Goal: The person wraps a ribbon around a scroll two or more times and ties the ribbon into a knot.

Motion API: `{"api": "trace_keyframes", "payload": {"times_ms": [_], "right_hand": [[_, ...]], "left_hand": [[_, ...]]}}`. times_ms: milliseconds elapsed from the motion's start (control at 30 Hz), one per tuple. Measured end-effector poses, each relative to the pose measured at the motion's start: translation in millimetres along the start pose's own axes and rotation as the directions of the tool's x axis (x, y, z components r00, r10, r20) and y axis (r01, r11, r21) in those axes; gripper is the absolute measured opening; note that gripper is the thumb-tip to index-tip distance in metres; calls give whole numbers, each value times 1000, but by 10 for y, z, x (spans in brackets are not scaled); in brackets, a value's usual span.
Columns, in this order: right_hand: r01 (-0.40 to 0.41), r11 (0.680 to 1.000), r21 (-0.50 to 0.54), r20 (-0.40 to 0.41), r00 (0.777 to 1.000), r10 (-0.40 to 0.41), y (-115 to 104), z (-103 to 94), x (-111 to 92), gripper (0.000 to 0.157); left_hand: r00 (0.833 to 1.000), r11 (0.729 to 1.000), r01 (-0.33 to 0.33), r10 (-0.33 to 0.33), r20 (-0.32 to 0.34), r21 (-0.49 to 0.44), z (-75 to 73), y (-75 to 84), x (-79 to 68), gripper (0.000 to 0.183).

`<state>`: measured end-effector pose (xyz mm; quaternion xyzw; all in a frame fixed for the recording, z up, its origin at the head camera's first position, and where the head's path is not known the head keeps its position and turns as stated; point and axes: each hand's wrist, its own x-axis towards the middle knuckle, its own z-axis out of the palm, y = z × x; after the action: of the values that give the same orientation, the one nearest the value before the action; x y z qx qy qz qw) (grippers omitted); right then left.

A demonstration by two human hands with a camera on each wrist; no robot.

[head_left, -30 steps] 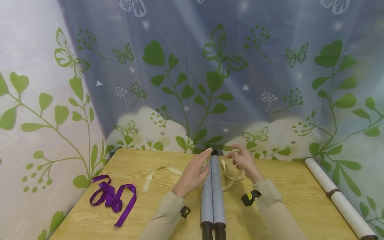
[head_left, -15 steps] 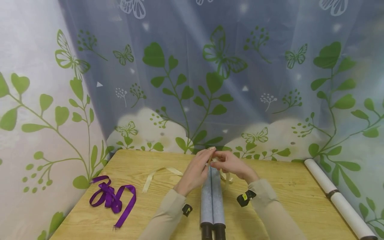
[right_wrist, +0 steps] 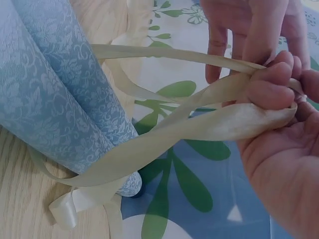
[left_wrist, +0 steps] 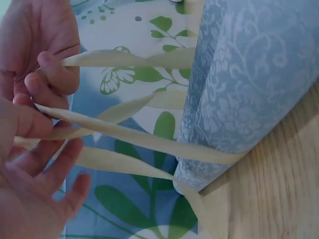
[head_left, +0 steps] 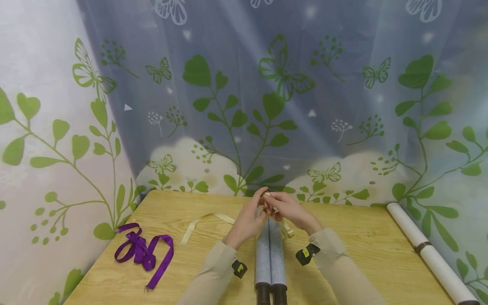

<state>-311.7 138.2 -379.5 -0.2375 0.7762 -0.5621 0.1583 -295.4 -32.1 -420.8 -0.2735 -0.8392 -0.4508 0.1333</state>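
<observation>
Two blue patterned scroll rolls with dark brown end knobs lie side by side on the table, pointing away from me. A cream satin ribbon passes round their far part, and its strands run up to both hands. My left hand pinches the ribbon at its fingertips, from the left. Opposite it, my right hand has its fingers curled round a ribbon loop. The fingertips of both hands meet above the rolls' far ends, partly hiding each other and the point where the strands cross.
A crumpled purple ribbon lies on the left of the wooden table. One cream ribbon tail stretches left of the rolls. A white roll with a brown band lies along the right edge. A printed curtain hangs behind the table.
My right hand has moved left from beside the rolls to meet the left hand, drawing the ribbon with it. The left fingers have bent in towards it.
</observation>
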Motion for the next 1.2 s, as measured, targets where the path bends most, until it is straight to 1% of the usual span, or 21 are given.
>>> {"api": "trace_keyframes", "payload": {"times_ms": [67,100,133,233,300,367,433,500,567,667,733,767,800,867,933,967,1000,1067,1133,1200], "right_hand": [[5,1000,6,-13,1000,-5,1,7,7,39],[6,1000,8,-28,1000,-6,11,8,14,39],[5,1000,14,-49,999,-4,23,6,21,39],[-6,999,44,-129,992,11,52,6,41,38],[-17,997,72,-187,982,30,73,2,56,37],[-27,994,105,-238,970,51,85,-2,65,37],[-34,990,139,-272,960,71,96,-9,74,38],[-38,982,186,-290,953,92,107,-18,80,38],[-43,969,243,-295,949,116,106,-22,85,37],[-43,947,319,-278,951,137,106,-24,86,35],[-39,933,358,-269,953,143,100,-17,87,33],[-33,931,364,-265,954,137,99,-11,87,32],[-24,937,348,-266,956,123,94,-2,84,32],[5,963,268,-286,955,75,82,21,78,32],[43,994,98,-319,948,-10,75,46,65,33],[59,998,-4,-333,941,-57,72,58,57,33],[70,992,-102,-348,932,-101,65,69,48,33],[82,961,-264,-365,914,-178,62,82,37,31],[85,928,-362,-375,898,-228,61,86,28,30],[87,906,-414,-386,885,-261,63,86,30,29]], "left_hand": [[999,999,30,-31,-28,-35,-4,-4,0,53],[998,997,54,-56,-40,-57,-10,-3,-2,51],[996,994,72,-76,-56,-80,-16,1,-4,48],[988,983,97,-114,-101,-158,-43,15,-7,42],[986,968,105,-130,-99,-229,-63,20,-16,41],[989,958,89,-117,-86,-274,-79,22,-27,40],[992,948,84,-108,-61,-306,-87,19,-46,40],[995,953,66,-85,-51,-297,-82,0,-64,36],[997,967,43,-59,-57,-250,-61,-35,-81,30],[998,990,18,-26,-55,-143,-11,-107,-108,20],[999,996,25,-29,-46,-84,24,-146,-120,15],[998,997,37,-40,-42,-72,40,-161,-124,13],[997,996,58,-60,-39,-64,54,-171,-127,12],[992,990,117,-120,-38,-81,78,-184,-128,12],[983,977,175,-181,-40,-120,93,-187,-131,16],[977,970,202,-208,-38,-138,100,-190,-133,18],[973,964,221,-229,-34,-150,106,-193,-135,22],[968,955,241,-249,-24,-171,113,-200,-137,27],[968,953,244,-251,-13,-182,122,-210,-136,30],[971,957,233,-239,-13,-171,129,-219,-126,30]]}}
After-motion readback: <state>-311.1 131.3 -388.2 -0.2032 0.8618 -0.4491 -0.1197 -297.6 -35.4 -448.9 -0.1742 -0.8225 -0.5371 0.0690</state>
